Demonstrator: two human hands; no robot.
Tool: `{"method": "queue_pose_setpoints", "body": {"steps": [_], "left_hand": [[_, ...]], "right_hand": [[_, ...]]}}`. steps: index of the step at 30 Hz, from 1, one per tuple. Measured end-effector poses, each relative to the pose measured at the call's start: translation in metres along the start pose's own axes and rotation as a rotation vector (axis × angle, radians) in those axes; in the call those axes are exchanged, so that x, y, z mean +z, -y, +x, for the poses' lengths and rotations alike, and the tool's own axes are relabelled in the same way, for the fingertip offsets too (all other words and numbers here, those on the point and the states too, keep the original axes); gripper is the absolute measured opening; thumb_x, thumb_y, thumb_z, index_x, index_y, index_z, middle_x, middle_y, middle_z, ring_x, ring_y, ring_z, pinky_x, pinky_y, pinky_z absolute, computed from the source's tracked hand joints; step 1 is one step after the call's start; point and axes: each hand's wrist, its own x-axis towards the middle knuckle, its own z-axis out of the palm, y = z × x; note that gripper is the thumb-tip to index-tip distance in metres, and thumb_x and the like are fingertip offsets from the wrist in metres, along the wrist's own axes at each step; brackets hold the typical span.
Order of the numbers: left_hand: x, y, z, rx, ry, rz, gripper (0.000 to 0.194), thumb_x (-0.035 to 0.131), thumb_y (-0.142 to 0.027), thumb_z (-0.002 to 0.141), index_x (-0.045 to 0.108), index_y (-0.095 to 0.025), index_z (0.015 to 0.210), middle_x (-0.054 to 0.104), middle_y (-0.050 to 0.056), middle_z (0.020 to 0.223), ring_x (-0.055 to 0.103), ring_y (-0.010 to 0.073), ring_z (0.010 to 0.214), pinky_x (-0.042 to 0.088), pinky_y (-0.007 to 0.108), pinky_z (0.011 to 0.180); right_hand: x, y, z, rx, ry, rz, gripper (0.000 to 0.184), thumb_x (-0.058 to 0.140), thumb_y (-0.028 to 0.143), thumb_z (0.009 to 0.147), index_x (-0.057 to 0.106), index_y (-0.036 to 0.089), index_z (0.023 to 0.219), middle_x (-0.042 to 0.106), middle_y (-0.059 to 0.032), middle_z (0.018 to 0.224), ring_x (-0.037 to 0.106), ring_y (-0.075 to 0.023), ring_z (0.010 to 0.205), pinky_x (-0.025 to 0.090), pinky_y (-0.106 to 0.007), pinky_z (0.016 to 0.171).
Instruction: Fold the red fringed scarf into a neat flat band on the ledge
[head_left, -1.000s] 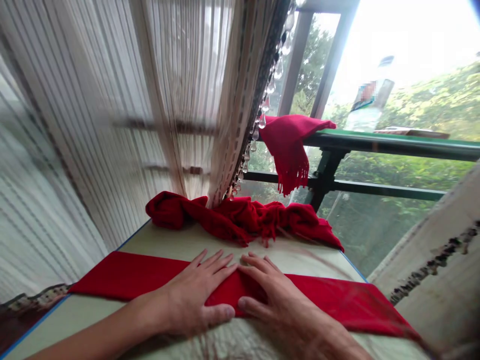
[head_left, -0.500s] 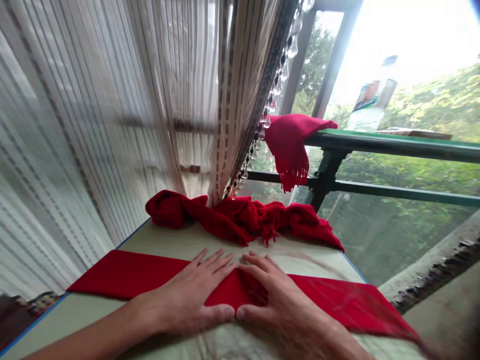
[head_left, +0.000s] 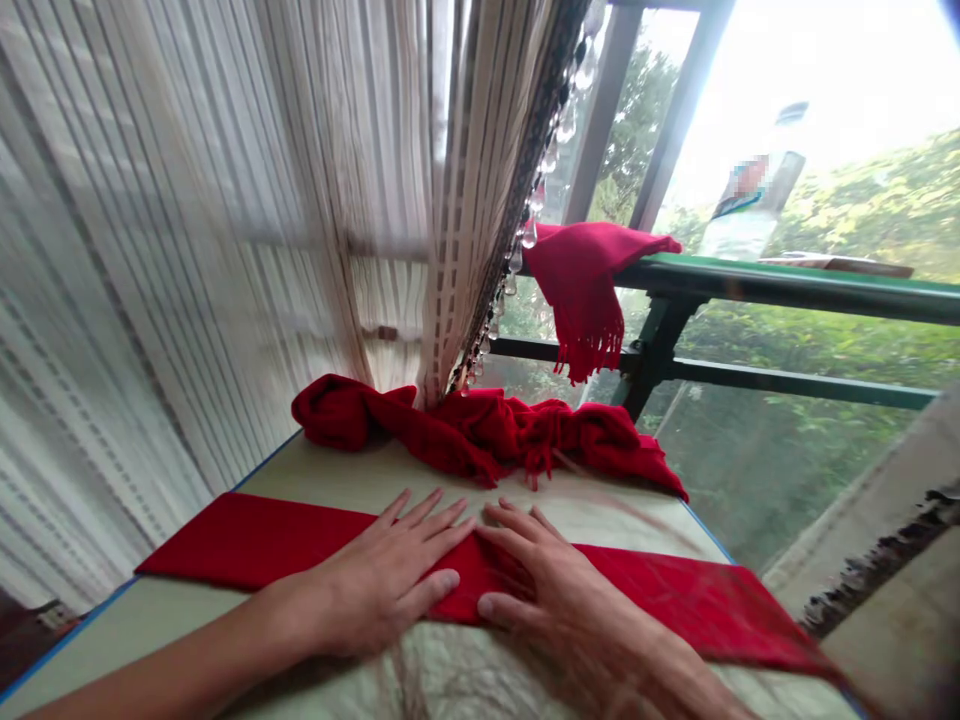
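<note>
A red scarf (head_left: 262, 540), folded into a long flat band, stretches across the pale table (head_left: 187, 625) from its left edge to its right. My left hand (head_left: 382, 575) lies flat over the middle of the band, fingers spread. Beside it, my right hand (head_left: 536, 570) rests on the same band, fingers extended and thumb pointing inward. The two hands are close together, with a small gap between the thumbs. Behind them a crumpled red scarf (head_left: 465, 435) with fringe is heaped along the far table edge.
Another fringed red scarf (head_left: 581, 285) hangs over the green railing (head_left: 795, 290). A clear bottle (head_left: 746, 215) and a flat brown item (head_left: 840, 265) sit on the railing's ledge. Sheer striped curtains (head_left: 225, 200) with a beaded trim hang at the left. Blurred hair strands cross the lower view.
My thumbs have moved slightly apart, and the left thumb has shifted up onto the scarf. Both hands stay flat on the folded band. The view has shifted a little.
</note>
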Motion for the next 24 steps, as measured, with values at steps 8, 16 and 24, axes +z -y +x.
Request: {"method": "queue_pose_setpoints", "body": {"steps": [8, 16, 24], "left_hand": [[0.010, 0.009, 0.005, 0.087, -0.209, 0.031, 0.050, 0.050, -0.020, 0.100, 0.051, -0.033, 0.148, 0.043, 0.001, 0.162, 0.036, 0.0309, 0.149, 0.024, 0.054, 0.124], [0.006, 0.001, 0.005, 0.196, -0.307, 0.008, 0.013, 0.065, -0.018, 0.094, 0.074, -0.026, 0.098, 0.071, 0.001, 0.097, 0.062, 0.0200, 0.093, 0.043, 0.035, 0.086], [0.005, 0.004, 0.004, 0.096, -0.209, 0.005, 0.047, 0.068, -0.042, 0.093, 0.064, -0.027, 0.137, 0.061, 0.007, 0.142, 0.054, 0.0317, 0.130, 0.042, 0.045, 0.111]], "right_hand": [[0.007, -0.010, 0.001, -0.012, -0.150, 0.019, 0.042, 0.057, 0.037, 0.094, 0.061, 0.032, 0.135, 0.053, -0.0100, 0.154, 0.044, -0.0311, 0.145, 0.029, -0.060, 0.123], [-0.004, 0.009, -0.003, -0.067, -0.221, 0.108, 0.008, 0.064, 0.026, 0.090, 0.071, 0.029, 0.091, 0.064, -0.0032, 0.130, 0.059, -0.0262, 0.125, 0.047, -0.047, 0.110], [0.006, -0.001, 0.000, -0.068, -0.175, 0.106, 0.013, 0.071, 0.040, 0.086, 0.073, 0.030, 0.096, 0.060, -0.0055, 0.142, 0.053, -0.0311, 0.136, 0.046, -0.049, 0.112]]}}
